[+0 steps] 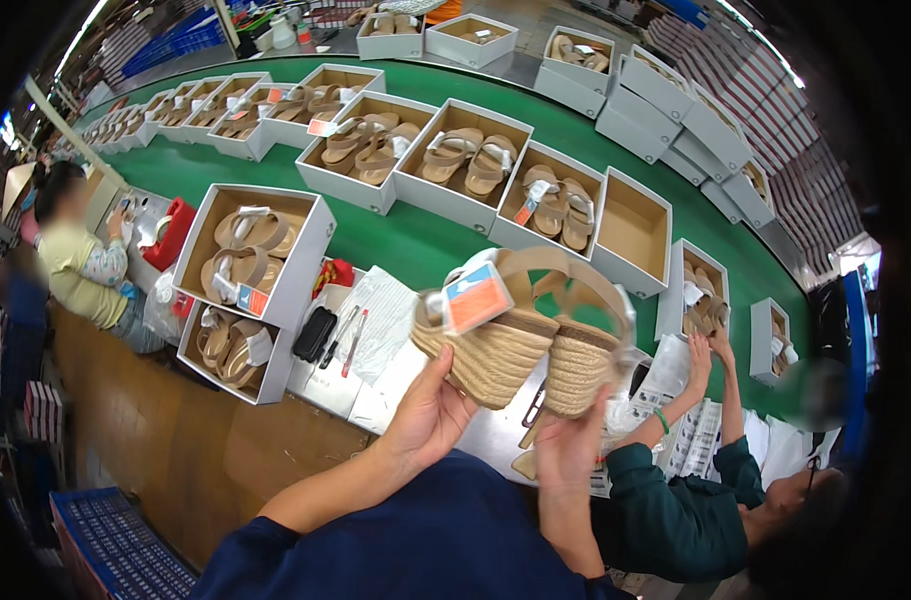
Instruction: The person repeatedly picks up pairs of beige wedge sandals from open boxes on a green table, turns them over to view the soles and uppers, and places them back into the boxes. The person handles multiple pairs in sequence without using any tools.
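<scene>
My left hand [427, 415] holds a tan wedge sandal [490, 345] with a woven rope sole, gripped from below; an orange, white and blue tag [475, 297] hangs on its strap. My right hand [567, 440] grips a second matching sandal [582, 362] by its rope heel, pressed side by side against the first. Both sandals are raised above the white work table [375, 395], in front of the green conveyor belt [415, 240].
Several open white boxes [260, 255] with tan sandals ride the belt; one box [633, 228] is empty. A black case [315, 333] and pens lie on the table. A person in a green sleeve [665, 500] works at my right, another person [75, 265] at far left.
</scene>
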`<control>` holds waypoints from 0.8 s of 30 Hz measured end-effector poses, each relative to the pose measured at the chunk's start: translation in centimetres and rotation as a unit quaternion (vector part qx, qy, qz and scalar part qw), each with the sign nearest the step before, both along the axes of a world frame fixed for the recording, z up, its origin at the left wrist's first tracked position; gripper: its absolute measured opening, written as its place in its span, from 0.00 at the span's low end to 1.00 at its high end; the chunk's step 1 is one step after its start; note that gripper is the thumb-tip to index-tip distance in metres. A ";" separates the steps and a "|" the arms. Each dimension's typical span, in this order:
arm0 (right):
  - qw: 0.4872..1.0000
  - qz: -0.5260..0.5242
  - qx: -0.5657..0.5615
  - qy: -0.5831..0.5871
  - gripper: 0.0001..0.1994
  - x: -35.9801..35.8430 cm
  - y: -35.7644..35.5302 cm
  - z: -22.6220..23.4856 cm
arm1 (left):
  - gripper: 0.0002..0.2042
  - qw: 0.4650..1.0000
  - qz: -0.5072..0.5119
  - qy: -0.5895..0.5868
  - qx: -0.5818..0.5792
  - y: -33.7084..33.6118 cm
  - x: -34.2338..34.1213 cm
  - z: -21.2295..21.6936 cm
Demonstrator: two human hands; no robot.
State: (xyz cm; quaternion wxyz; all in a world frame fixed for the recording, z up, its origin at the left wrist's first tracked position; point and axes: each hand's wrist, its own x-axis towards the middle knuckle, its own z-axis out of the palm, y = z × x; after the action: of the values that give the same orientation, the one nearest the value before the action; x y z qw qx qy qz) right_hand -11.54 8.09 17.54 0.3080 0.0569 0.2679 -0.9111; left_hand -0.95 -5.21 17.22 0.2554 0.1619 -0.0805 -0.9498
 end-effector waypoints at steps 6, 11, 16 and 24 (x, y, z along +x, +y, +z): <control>0.977 0.155 -0.098 -0.111 0.22 1.7 -0.7 -1.1 | 0.21 0.983 -0.048 0.110 0.138 0.8 -0.1 -1.1; 0.979 0.145 -0.089 -0.111 0.22 1.9 -1.1 -0.4 | 0.21 0.972 -0.059 0.144 0.175 0.7 0.1 -1.6; 0.975 0.147 -0.127 -0.109 0.25 2.2 -0.6 -0.9 | 0.24 0.980 -0.106 0.125 0.112 0.2 0.8 -1.6; 0.932 0.354 -0.077 0.014 0.44 -1.9 4.6 -5.6 | 0.37 0.949 -0.236 -0.023 -0.209 -3.6 3.3 -1.8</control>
State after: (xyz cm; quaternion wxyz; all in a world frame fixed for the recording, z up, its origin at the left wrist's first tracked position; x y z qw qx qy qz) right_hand -13.49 12.66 11.90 0.6101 -0.0780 0.2035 -0.7617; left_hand 2.36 -8.76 15.46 0.0503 0.1032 -0.3190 -0.9408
